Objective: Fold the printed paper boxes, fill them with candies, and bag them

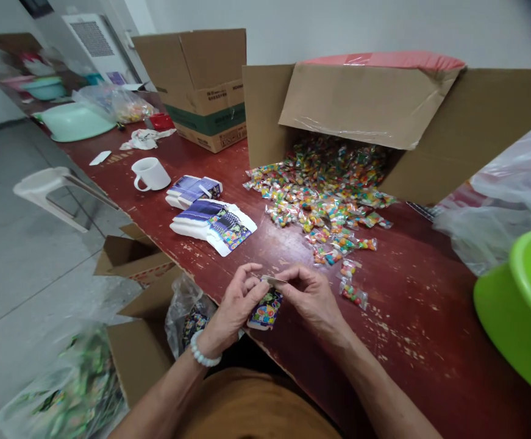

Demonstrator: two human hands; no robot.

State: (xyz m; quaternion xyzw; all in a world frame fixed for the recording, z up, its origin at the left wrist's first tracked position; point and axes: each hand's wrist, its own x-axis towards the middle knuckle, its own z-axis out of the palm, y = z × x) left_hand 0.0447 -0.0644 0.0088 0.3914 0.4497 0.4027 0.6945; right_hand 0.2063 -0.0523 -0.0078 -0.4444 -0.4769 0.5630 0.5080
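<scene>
A small printed candy box [265,310], dark with bright coloured dots, is upright between my hands over the table's front edge. My left hand [238,302] is closed around its side, thumb across the front. The fingers of my right hand [308,296] pinch the flap at its top. Whether candy is inside cannot be seen. Beyond my hands lie stacks of flat, unfolded candy boxes [231,228]. Several clear packets of coloured candy [331,228] spill toward me, with one packet [353,294] lying close to my right hand.
A tipped carton [347,103] holds the candy heap. Another carton [213,110] and a white mug [152,174] stand behind. A green basin [521,317] is at right. Below left are an open carton [139,353], a plastic bag [77,384] and a white stool [59,186].
</scene>
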